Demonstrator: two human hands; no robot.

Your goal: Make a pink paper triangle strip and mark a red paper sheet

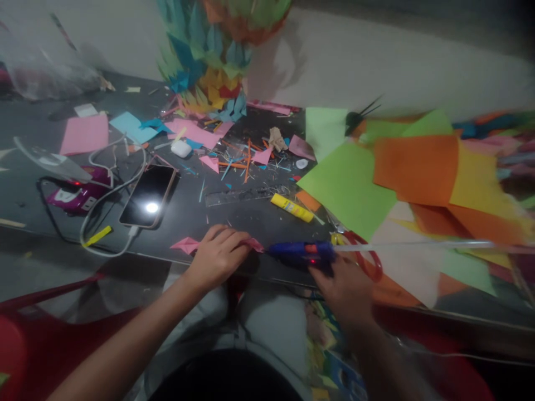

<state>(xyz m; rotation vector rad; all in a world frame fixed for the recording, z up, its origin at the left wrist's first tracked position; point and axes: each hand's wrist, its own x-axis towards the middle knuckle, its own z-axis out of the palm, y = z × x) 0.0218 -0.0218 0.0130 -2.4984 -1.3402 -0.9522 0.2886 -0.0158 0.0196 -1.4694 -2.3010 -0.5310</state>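
A dark table (190, 203) carries a phone (147, 192), yellow tube (291, 208) and green paper (349, 186).

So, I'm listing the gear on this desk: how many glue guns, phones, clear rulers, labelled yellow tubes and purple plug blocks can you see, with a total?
Glue gun, in the right hand: 1
Phone: 1
Clear ruler: 1
Labelled yellow tube: 1
Purple plug block: 1
Total: 5

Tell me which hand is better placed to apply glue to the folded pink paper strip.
Probably the right hand: it holds the blue plastic glue gun, whose nozzle points at the right end of the folded pink paper strip. The left hand is occupied holding that strip.
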